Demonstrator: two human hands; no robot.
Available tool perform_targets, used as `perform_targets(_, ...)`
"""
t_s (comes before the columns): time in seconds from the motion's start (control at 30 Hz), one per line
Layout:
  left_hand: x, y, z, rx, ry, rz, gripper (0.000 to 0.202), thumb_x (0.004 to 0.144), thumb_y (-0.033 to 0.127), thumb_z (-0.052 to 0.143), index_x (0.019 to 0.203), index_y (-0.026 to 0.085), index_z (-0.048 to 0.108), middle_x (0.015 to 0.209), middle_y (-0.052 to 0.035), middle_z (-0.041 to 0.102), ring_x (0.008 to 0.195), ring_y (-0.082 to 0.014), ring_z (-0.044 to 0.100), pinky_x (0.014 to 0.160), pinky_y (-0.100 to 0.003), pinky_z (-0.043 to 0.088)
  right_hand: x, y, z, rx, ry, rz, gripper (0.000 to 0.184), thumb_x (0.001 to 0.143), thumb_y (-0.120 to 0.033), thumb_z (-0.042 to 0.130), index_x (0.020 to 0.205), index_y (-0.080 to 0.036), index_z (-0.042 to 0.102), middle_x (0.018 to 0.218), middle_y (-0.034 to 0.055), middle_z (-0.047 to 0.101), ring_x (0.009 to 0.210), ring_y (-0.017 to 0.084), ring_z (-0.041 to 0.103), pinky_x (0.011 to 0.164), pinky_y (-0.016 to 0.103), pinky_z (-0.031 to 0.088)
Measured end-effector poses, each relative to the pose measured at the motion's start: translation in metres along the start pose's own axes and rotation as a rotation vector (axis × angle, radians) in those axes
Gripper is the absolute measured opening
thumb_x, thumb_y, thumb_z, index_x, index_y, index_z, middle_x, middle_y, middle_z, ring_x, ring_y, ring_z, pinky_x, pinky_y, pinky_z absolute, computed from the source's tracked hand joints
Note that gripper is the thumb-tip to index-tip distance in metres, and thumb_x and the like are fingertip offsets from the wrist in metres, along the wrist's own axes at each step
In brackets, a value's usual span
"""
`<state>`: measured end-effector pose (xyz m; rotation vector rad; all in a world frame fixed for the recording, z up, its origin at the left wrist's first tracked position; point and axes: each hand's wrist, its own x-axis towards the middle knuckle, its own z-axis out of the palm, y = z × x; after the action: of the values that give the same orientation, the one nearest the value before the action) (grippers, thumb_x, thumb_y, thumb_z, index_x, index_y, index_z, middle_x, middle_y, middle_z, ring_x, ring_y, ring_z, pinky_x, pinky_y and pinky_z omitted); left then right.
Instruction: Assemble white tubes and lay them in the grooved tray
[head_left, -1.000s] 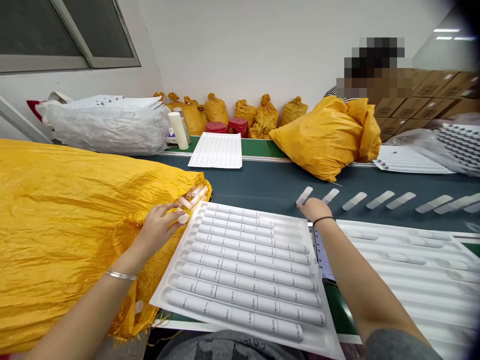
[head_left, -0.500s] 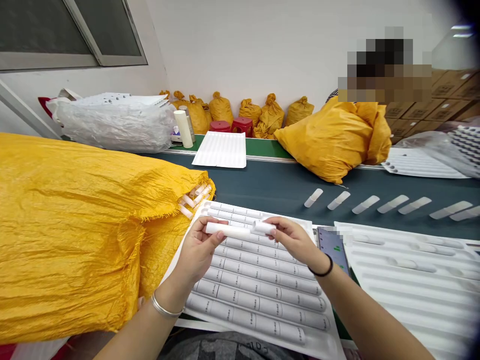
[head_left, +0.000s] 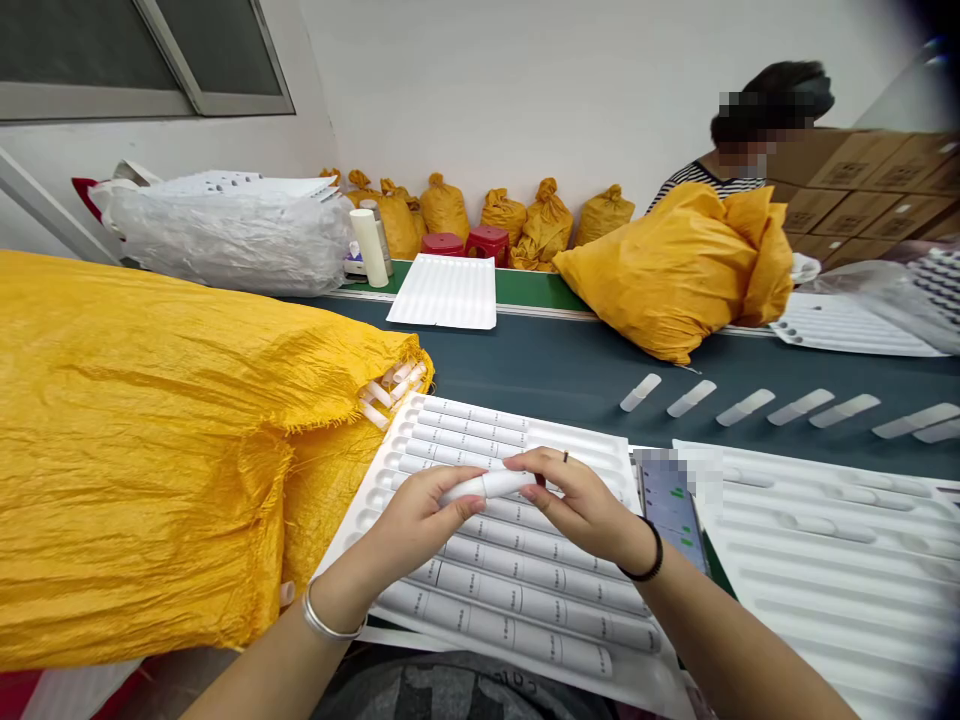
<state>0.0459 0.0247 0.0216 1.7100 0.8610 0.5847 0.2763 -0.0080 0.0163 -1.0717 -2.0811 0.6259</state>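
My left hand [head_left: 420,515] is closed on a white tube [head_left: 466,488], thumb and fingers along its sides. Over its right end sits a shorter white sleeve [head_left: 507,484], pinched between the thumb and fingers of my right hand [head_left: 592,512]. The two pieces lie in one line, almost level, a little above a white grooved tray [head_left: 576,437]. In the tray's grooves are several rows of white tubes with printed marks [head_left: 517,600]. My hands and forearms hide part of the tray.
A yellow woven sack [head_left: 150,450] with white tubes at its mouth lies left. Several joined tubes [head_left: 746,407] lie on the dark belt [head_left: 517,360]. A phone [head_left: 671,510] and another tray [head_left: 787,600] are right. A person [head_left: 720,175] stands behind a yellow sack [head_left: 682,275].
My hands have come closer together, and the sleeve now covers more of the tube's right end. Both hands sit slightly lower in the picture. The person in the back has turned or shifted.
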Motion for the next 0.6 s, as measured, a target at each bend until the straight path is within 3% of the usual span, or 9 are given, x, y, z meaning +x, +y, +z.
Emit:
perform_targets(0.1,-0.002,-0.001,0.0,0.082,0.087,0.074,0.04,0.086,0.036,0.055,0.122,0.019,0.058,0.104,-0.0064,0.067,0.09,-0.0198,0.061,0.081,-0.03,0.046,0.001,-0.001,0.006,-0.003,0.045,0.005,0.029,0.092,-0.021,0.049,0.12,-0.022,0.052,0.104,0.008,0.063,0.092,0.017,0.059,0.081,0.032,0.049)
perform_targets(0.23,-0.013,-0.007,0.007,0.049,0.091,0.076,0.046,0.087,0.037,0.054,0.128,0.017,0.053,0.105,-0.0074,0.068,0.089,-0.0192,0.062,0.079,-0.029,0.048,-0.003,-0.007,0.012,-0.023,0.049,-0.071,0.031,0.092,-0.019,0.048,0.123,-0.021,0.05,0.106,0.0085,0.062,0.097,0.016,0.058,0.084,0.031,0.048)
perform_targets(0.37,-0.016,-0.022,0.01,0.135,0.027,0.09,0.053,0.087,0.037,0.053,0.136,0.019,0.043,0.113,-0.0074,0.066,0.093,-0.0194,0.063,0.081,-0.03,0.049,0.001,0.0,0.015,-0.245,-0.109,-0.09,0.029,0.09,-0.024,0.053,0.117,-0.017,0.056,0.103,0.0112,0.064,0.096,0.02,0.058,0.084,0.033,0.047)
perform_targets(0.47,0.003,-0.044,-0.018,0.444,0.118,0.114,0.059,0.083,0.039,0.056,0.137,0.019,0.041,0.114,-0.0087,0.065,0.095,-0.0226,0.063,0.082,-0.032,0.05,0.018,0.031,-0.001,-0.524,-0.124,0.256,0.022,0.083,-0.028,0.061,0.101,-0.017,0.064,0.098,0.0107,0.064,0.094,0.023,0.058,0.085,0.033,0.045)
perform_targets(0.53,0.023,-0.062,-0.053,0.634,0.336,0.1,0.042,0.086,0.035,0.049,0.123,0.016,0.056,0.116,-0.0126,0.063,0.106,-0.027,0.058,0.093,-0.038,0.044,0.03,0.062,-0.025,-0.635,-0.013,0.56,0.026,0.084,-0.028,0.057,0.107,-0.016,0.062,0.101,0.0113,0.064,0.099,0.023,0.057,0.087,0.031,0.043)
perform_targets(0.6,0.041,-0.078,-0.092,0.688,0.42,0.076,0.034,0.086,0.025,0.043,0.11,0.013,0.064,0.109,-0.0148,0.064,0.104,-0.0295,0.056,0.096,-0.043,0.04,0.036,0.095,-0.052,-0.691,0.073,0.753,0.033,0.089,-0.027,0.047,0.115,-0.01,0.057,0.104,0.0159,0.062,0.1,0.024,0.056,0.085,0.033,0.043)
